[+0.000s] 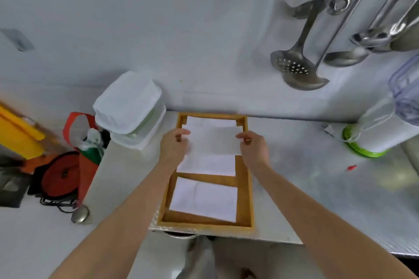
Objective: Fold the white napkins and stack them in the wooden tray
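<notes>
Pinched limp, light napkin (215,140) at both ends, left hand (173,145) nine o'clock, right hand (254,146) three, over tray (246,188).

Folded white napkins (205,198) — inside wooden tray (246,190)

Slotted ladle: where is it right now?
Head view, upper right: the slotted ladle hangs against the wall among other steel utensils, above the counter, right of the wooden tray.
</notes>
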Demonstrator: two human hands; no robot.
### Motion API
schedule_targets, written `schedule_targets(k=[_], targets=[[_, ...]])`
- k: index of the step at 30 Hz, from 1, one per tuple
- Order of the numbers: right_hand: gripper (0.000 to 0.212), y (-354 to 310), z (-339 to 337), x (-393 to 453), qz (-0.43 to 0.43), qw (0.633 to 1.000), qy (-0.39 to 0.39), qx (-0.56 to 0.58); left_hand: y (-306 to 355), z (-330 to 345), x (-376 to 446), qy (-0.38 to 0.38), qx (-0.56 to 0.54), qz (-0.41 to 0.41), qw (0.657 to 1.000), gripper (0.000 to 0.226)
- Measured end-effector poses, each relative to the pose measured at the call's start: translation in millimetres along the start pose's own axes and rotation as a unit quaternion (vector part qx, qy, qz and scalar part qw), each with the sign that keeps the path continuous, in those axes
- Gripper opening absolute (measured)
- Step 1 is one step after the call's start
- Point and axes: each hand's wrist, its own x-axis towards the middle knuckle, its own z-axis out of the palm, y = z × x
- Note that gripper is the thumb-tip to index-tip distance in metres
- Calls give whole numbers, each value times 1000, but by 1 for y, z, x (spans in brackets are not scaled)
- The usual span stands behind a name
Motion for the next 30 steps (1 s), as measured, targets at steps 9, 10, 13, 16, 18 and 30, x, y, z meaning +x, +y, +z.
schedule_targets(k=[9, 10, 13, 16, 18, 30], targets=[[44, -7, 47, 58, -31, 989, 8, -143, -5, 13, 79, -121, 195, 119, 966, 48], [45, -5, 51, 62, -31, 988, 4, -151, -9, 14, 84, -123, 199, 121, 965, 49], [47, 0, 60, 70, -30, 985, -14, -171, -16, 16, 93, -127, 202, 124, 963, 51], [48, 3, 66, 78, -21, 983, -15, -183, -19, 19, 102, -130, 207, 124, 962, 52], [47, 5, 68, 81, -19, 982, -12, -186, -21, 19, 106, -131, 224, 130, 957, 52], [42, 14, 66, 79, -59, 917, -89, -384, -11, 20, 109, -195, 431, 131, 871, 33]])
